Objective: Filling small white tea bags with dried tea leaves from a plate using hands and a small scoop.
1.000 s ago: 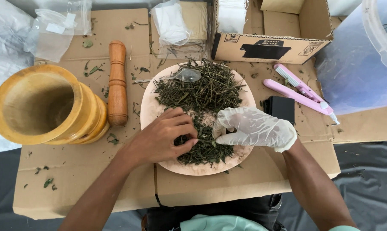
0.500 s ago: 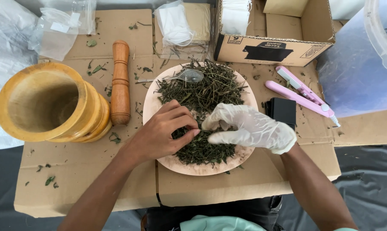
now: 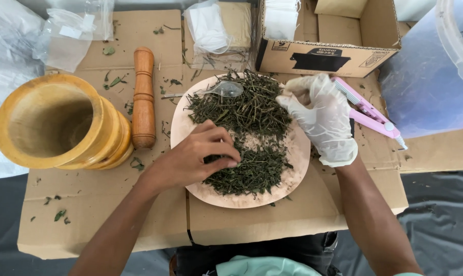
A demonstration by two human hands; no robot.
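On the round pinkish plate (image 3: 298, 174), at the centre of the head view, dried green herbs are seen in two heaps: a twiggy pile of stems (image 3: 246, 105) at the far side and a leafier pile (image 3: 252, 171) at the near side, with a bare strip of plate between them. The left hand (image 3: 195, 158) is laid on the near pile's left edge, its fingers curled in a closed grip on a pinch of the leaves. The gloved right hand (image 3: 318, 115) is held at the far right rim of the plate, fingertips bunched over the stems; whether anything is pinched there cannot be told. A clear plastic spoon (image 3: 223, 90) rests on the stem pile's far edge.

Judging from the two heaps, the sorting looks partly done (a fair share of leaf is already gathered near, but plenty of stems remain untouched).

Beside the plate, on the cardboard-covered bench (image 3: 103, 204), a yellow wooden mortar (image 3: 57, 122) lies tipped on its side and empty, with the wooden pestle (image 3: 143, 97) just right of it. A pink handheld tool (image 3: 367, 110) lies right of the gloved hand, and an open cardboard box (image 3: 326, 43) stands beyond.
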